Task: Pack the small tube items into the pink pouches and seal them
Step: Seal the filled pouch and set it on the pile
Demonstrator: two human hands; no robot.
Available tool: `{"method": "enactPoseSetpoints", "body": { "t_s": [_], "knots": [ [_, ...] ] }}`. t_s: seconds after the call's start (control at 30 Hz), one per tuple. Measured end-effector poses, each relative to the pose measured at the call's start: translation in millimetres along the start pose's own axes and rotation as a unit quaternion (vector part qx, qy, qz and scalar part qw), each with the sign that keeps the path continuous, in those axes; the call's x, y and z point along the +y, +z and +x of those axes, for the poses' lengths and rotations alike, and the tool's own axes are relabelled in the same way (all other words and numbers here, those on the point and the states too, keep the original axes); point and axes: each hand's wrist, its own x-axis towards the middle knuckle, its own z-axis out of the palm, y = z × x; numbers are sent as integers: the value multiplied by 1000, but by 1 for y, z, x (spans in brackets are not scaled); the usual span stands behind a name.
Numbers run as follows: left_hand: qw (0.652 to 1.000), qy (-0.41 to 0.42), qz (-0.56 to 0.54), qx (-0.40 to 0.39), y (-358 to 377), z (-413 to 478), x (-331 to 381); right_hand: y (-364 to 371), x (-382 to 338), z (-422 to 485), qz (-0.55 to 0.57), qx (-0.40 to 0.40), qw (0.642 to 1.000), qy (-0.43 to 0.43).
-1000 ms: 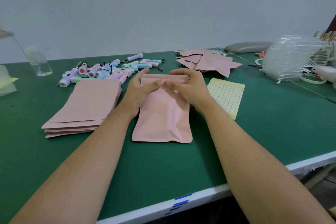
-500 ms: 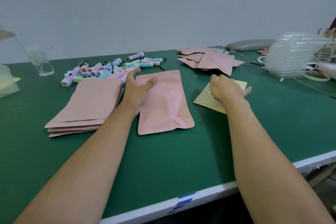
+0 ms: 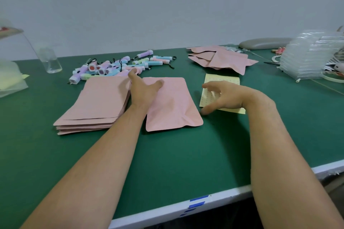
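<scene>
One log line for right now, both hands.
left hand: flat on pink pouch | right hand: open over yellow sheet | tubes: piled behind pouch stack

Table (image 3: pixel 167 163), viewed from its near edge. Centre: a single pouch (image 3: pixel 173 106) lies flat, with the left hand (image 3: pixel 143 89) resting on its far left part. Just beside it on the left: a stack of flat pouches (image 3: pixel 100 102). Behind both, toward the far edge: a heap of tube items (image 3: pixel 119 65). Right of the single pouch: a sticker sheet (image 3: pixel 221 81), partly beneath the right hand (image 3: pixel 227 98). Behind the sheet: a loose pile of pouches (image 3: pixel 223 59). Far right corner: stacked trays (image 3: pixel 312 57). Far left: a bottle (image 3: pixel 49 59).
</scene>
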Motion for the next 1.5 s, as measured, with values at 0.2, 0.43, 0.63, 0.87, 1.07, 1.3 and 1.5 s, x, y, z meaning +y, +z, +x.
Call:
{"method": "enactPoseSetpoints", "body": {
  "t_s": [0.2, 0.43, 0.63, 0.87, 1.07, 1.3, 1.5],
  "knots": [
    [999, 26, 30, 20, 6, -2, -3, 15, -6, 12, 54, 96, 994, -20],
    [1000, 17, 13, 5, 5, -3, -1, 6, 12, 4, 51, 142, 988, 13],
    [997, 35, -51, -52, 6, -8, 2, 8, 23, 17, -6, 211, 977, 29],
    [980, 152, 116, -61, 8, -21, 12, 15, 5, 20, 29, 258, 964, -57],
    [954, 170, 120, -216, 8, -16, 5, 27, -12, 20, 9, 206, 972, -114],
    [951, 165, -33, -260, 2, -11, 3, 31, -31, 11, 33, 285, 931, -224],
    [948, 123, -108, -273, 0, -16, 4, 35, -41, 10, -28, 396, 890, -224]
  ]
}}
